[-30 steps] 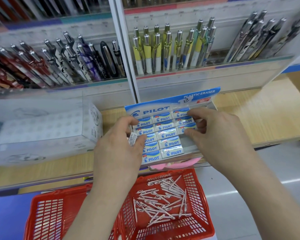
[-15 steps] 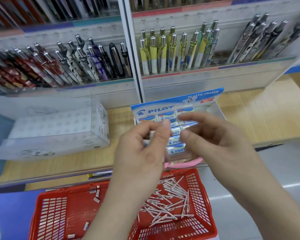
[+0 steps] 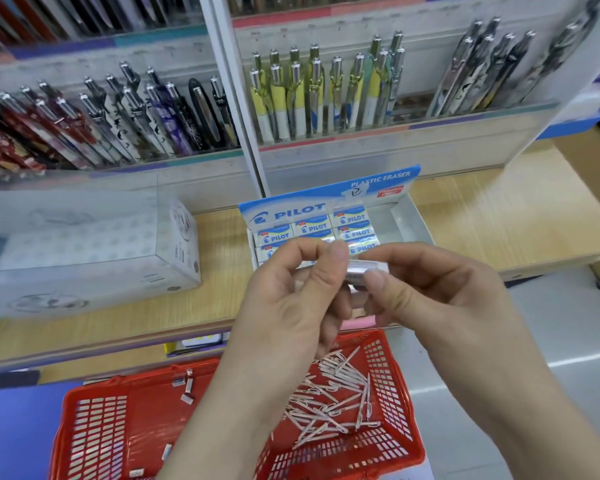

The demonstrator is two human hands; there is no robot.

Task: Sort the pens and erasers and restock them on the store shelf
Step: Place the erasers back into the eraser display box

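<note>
My left hand [image 3: 291, 296] and my right hand [image 3: 430, 292] meet above the shelf edge and pinch one small wrapped eraser [image 3: 364, 266] between their fingertips. Behind them an open blue-and-white Pilot eraser box [image 3: 326, 206] stands on the wooden shelf [image 3: 499, 216], with rows of erasers [image 3: 352, 220] inside, partly hidden by my fingers. Below, a red basket [image 3: 395, 438] holds a heap of pale pink pens [image 3: 336, 400] on its right side and a few loose erasers [image 3: 187, 386] on its left.
A white carton [image 3: 94, 258] lies on the shelf to the left. Racks of pens stand behind: dark patterned ones [image 3: 118, 119] at left, yellow-and-white ones [image 3: 319, 95] in the middle, grey ones [image 3: 482, 71] at right. A pink item [image 3: 359, 322] pokes out under my hands.
Both hands left the eraser box, rose and came together, and now hold one eraser between them. The view has shifted slightly, showing more of the basket's left side.
</note>
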